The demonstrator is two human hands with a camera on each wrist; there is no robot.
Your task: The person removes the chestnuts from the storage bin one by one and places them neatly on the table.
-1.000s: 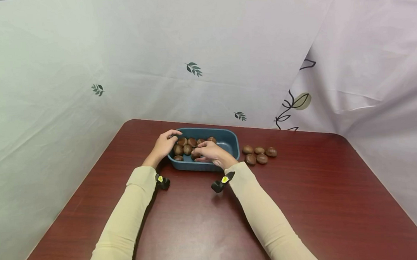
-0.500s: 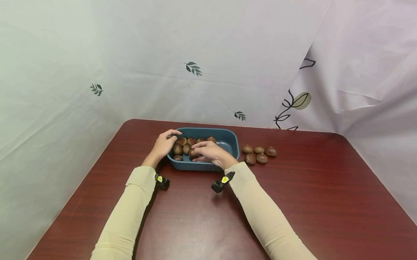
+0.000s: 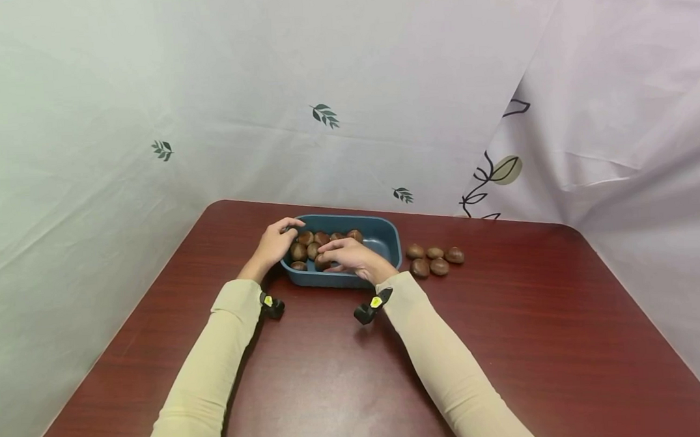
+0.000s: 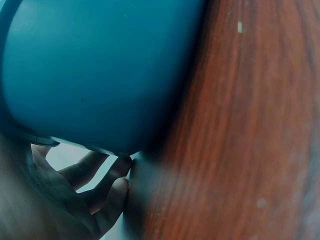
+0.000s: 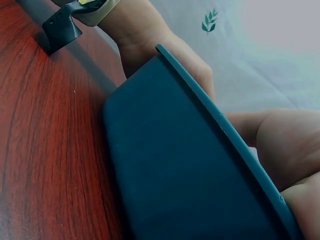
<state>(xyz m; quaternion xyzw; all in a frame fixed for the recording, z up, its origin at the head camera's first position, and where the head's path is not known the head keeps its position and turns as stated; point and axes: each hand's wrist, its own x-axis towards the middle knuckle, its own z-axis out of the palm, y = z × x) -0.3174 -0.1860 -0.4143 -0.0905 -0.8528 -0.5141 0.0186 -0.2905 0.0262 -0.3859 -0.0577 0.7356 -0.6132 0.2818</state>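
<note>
A blue rectangular tray (image 3: 390,233) with several glossy brown chestnuts (image 3: 298,251) in its left part stands at the table's far side. My left hand (image 3: 273,244) grips the tray's left end; in the left wrist view its fingers (image 4: 112,195) lie against the outside of the wall. Reaching over the near rim, my right hand (image 3: 357,256) has thumb and fingers around a chestnut (image 3: 321,263) low inside the tray. In the right wrist view the tray wall (image 5: 185,155) hides that chestnut and the fingertips.
Several more chestnuts (image 3: 419,268) lie in two rows on the dark red table (image 3: 333,362), just right of the tray. White cloth (image 3: 252,138) with leaf prints hangs close behind the table and at both sides.
My right hand has shifted slightly left in the tray, and the chestnut at its fingers has moved left with it. The left hand stays on the tray's left end.
</note>
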